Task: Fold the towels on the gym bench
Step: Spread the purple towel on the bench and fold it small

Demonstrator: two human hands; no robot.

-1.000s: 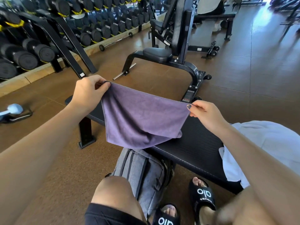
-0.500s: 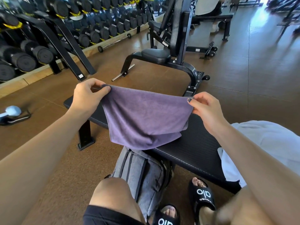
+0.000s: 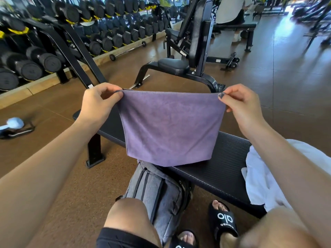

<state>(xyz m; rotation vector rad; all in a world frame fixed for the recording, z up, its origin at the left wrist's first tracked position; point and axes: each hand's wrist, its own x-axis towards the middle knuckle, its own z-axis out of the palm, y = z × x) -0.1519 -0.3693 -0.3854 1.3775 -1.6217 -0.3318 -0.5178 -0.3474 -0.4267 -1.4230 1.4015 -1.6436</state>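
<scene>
Nearest us, a grey bag (image 3: 157, 190) leans at our knee on the floor. Above it, over the gym bench (image 3: 222, 158), we hold the purple towel (image 3: 170, 129) hanging flat: left hand (image 3: 97, 104) pinches its top left corner, right hand (image 3: 240, 102) pinches the top right. Its bottom edge looks doubled, so we judge one fold made; more folds and laying it down remain. A white towel (image 3: 259, 176) lies crumpled on the bench's right end, unfolded. Beyond: another bench (image 3: 188, 63), a dumbbell rack (image 3: 53, 42).
</scene>
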